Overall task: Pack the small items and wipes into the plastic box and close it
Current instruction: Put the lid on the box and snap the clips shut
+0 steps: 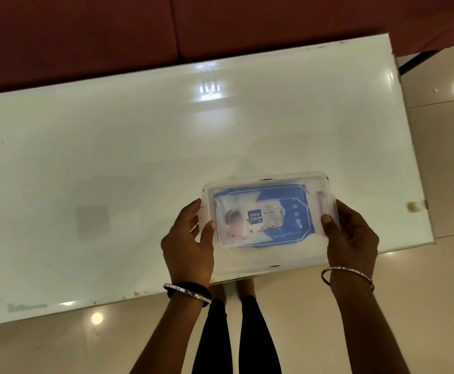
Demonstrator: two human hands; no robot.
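Note:
A clear plastic box (pixel 271 259) with its lid on is held over the near edge of the white table (pixel 112 157). Through the lid I see a blue and white pack of wet wipes (pixel 263 214) lying flat inside. A small pink item (pixel 320 202) lies along the box's right end. My left hand (pixel 188 244) grips the box's left end, thumb on the lid. My right hand (pixel 351 238) grips the right end, thumb pressed on the lid's edge. Both wrists wear bangles.
The glossy white table stretches left and far from the box. Dark red upholstery (pixel 166 28) runs along its far side. Pale tiled floor (pixel 449 157) lies to the right and below, where my legs (pixel 236 333) stand at the table's near edge.

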